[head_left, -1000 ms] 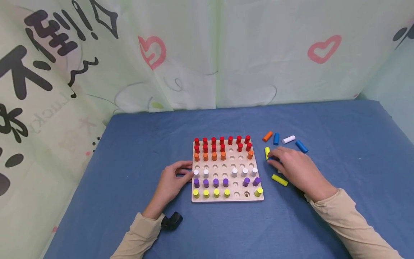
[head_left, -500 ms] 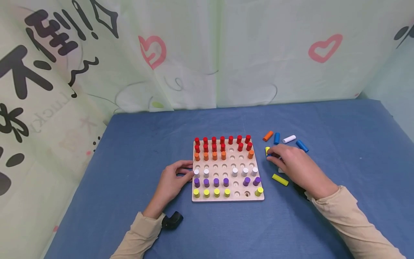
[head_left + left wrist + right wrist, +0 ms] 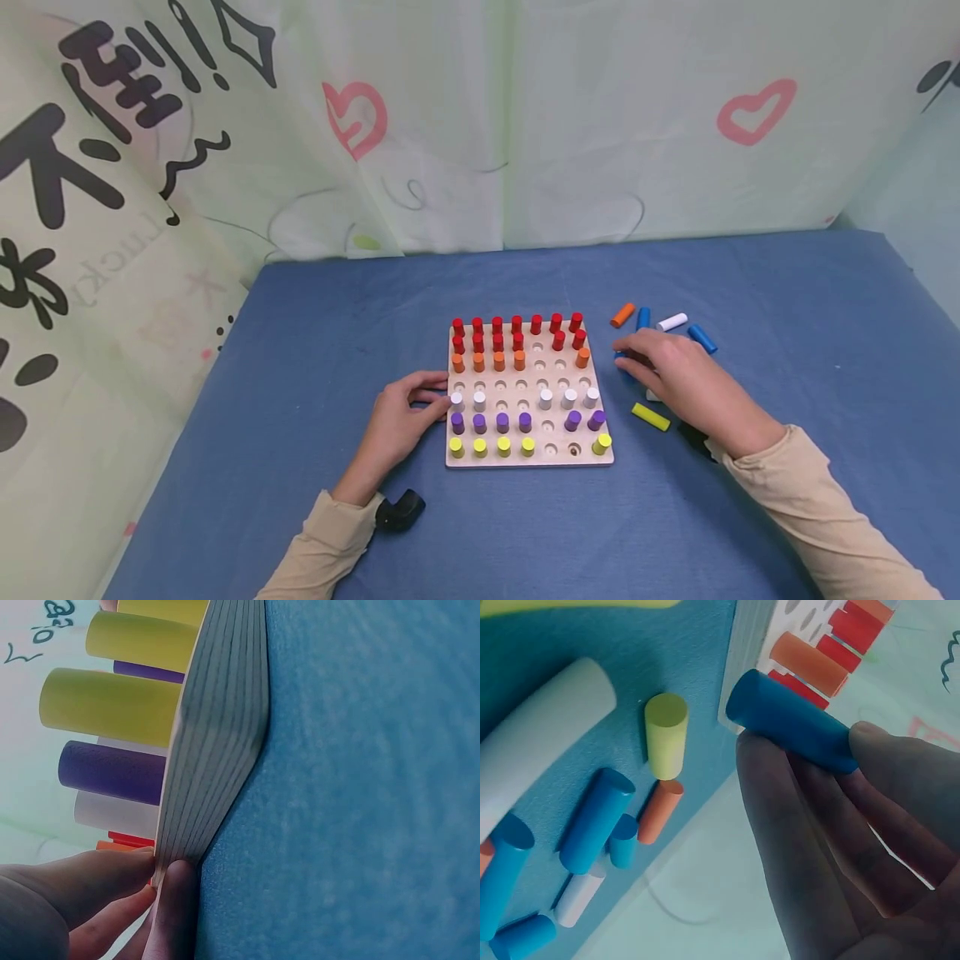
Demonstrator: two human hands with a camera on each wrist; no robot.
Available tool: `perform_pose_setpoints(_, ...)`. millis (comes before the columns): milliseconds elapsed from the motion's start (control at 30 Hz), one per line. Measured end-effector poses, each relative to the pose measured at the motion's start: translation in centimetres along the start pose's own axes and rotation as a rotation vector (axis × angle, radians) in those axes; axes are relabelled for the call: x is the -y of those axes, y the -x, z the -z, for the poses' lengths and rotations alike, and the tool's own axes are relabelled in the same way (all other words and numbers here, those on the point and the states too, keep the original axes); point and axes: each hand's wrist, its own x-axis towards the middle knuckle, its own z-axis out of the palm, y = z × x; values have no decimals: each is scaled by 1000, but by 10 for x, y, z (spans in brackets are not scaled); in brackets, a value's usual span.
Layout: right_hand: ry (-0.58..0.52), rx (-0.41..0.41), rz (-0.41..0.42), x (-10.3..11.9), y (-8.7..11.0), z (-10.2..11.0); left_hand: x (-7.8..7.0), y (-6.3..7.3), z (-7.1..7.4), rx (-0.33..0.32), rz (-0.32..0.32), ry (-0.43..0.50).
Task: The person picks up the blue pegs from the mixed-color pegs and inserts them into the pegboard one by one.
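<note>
My right hand (image 3: 678, 383) pinches a blue peg (image 3: 791, 720) between thumb and fingers, to the right of the wooden pegboard (image 3: 517, 464). In the right wrist view that peg is raised over the table, near one corner of the board. My left hand (image 3: 401, 417) holds the board's left edge, its fingertips on the top and side of the edge in the left wrist view. Rows of red, orange, white, purple and yellow pegs stand in the board, with bare holes among them. A yellow peg (image 3: 666, 742) stands beneath the held peg, hidden by the hand in the head view.
Right of the board lie loose pegs: an orange peg (image 3: 622, 315), a white peg (image 3: 671, 322), a blue peg (image 3: 702, 337) and a yellow peg (image 3: 650, 417), among others. A blue cloth (image 3: 360, 317) covers the table. A printed curtain (image 3: 570, 150) hangs behind.
My right hand has shifted slightly left with the blue peg, now covering the yellow peg that showed at its fingertips. The left hand and the pegboard have stayed in place.
</note>
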Motion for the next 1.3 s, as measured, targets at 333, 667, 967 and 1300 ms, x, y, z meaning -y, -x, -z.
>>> perform_pose_setpoints(333, -4, -9, 23, 3, -3, 0, 0, 0, 0, -5, 5, -10)
perform_pose_setpoints(667, -37, 3, 18, 8, -9, 4, -1, -1, 0, 3, 29, 12)
perform_pose_setpoints(967, -87, 38, 0, 15, -16, 4, -1, -1, 0, 0, 27, 1)
perform_pose_setpoints(1300, -152, 22, 25, 16, -23, 2, -1, 0, 1, -1, 23, 8)
